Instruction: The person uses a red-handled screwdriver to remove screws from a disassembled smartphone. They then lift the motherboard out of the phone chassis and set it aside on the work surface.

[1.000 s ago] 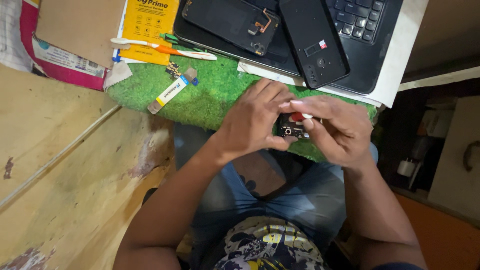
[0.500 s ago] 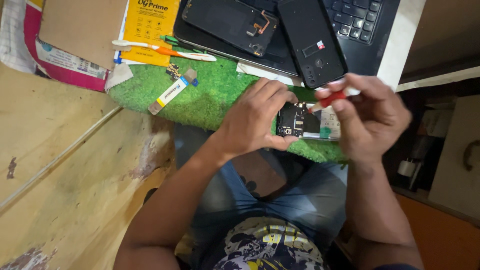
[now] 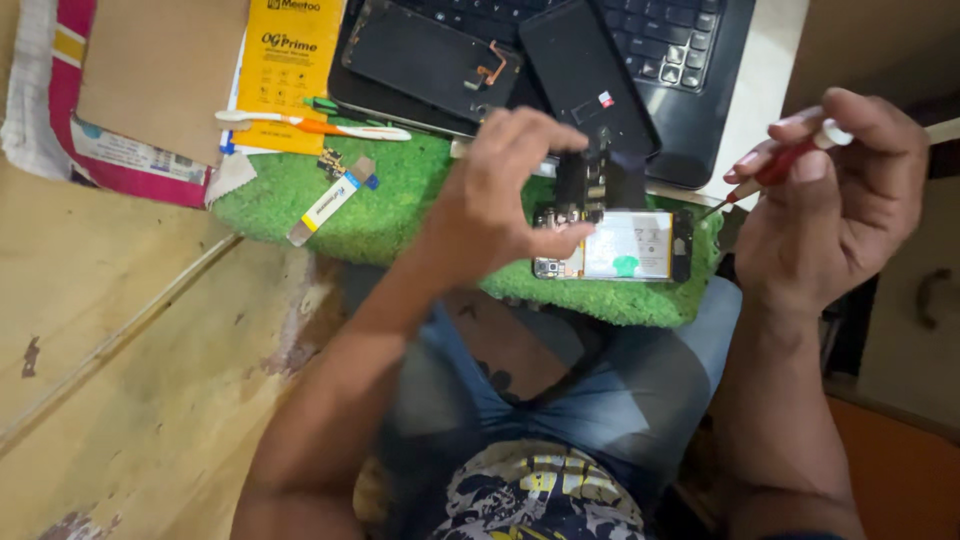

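Green mat (image 3: pixel 400 200) on bench edge, opened phone (image 3: pixel 612 246) lying flat on it, battery side up. L hand (image 3: pixel 497 195) pinching phone's left end, thumb + fingers closed on frame. R hand (image 3: pixel 835 205) raised off to right, apart from phone, fingers closed round red screwdriver (image 3: pixel 775 168), tip pointing down-left. Laptop (image 3: pixel 690 60) behind w/ screen part (image 3: pixel 430 60) on top; toothbrush (image 3: pixel 310 124) at mat's far edge.

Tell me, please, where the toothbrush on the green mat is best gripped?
Grip the toothbrush at its orange mid-handle, from above. It lies flat and crosswise along the mat's far edge, handle bare, away from both hands, with papers close behind it.
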The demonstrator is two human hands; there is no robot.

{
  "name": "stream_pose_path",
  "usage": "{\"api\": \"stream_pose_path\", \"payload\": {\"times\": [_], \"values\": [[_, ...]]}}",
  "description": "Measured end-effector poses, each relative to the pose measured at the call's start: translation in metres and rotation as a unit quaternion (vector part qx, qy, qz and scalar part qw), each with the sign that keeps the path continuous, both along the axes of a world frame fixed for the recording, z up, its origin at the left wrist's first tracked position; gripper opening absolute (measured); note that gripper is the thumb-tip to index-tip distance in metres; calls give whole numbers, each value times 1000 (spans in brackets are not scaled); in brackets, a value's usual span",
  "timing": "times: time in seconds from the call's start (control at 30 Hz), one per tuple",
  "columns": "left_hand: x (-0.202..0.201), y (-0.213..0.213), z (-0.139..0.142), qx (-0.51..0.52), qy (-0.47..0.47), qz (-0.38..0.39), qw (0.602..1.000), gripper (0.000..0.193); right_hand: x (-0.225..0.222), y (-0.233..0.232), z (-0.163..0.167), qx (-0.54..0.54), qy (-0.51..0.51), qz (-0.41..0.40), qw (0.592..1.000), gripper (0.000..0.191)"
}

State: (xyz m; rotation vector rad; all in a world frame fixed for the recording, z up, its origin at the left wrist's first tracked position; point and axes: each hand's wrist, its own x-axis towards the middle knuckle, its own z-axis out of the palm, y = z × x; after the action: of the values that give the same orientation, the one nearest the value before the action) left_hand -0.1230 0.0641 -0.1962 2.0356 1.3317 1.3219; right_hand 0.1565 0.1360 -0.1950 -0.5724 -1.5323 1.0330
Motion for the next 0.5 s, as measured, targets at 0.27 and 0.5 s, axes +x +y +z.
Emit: {"api": "stream_pose_path", "payload": {"times": [0.27, 0.5], "values": [[-18, 70, 5, -180, -144, -95, 968, 66, -32, 26, 48, -44, -227, 38, 972, 29], [-30, 105, 6, -340, -266, -197, 880, 53, -62, 63, 64, 152, -421, 60, 892, 27]]}}
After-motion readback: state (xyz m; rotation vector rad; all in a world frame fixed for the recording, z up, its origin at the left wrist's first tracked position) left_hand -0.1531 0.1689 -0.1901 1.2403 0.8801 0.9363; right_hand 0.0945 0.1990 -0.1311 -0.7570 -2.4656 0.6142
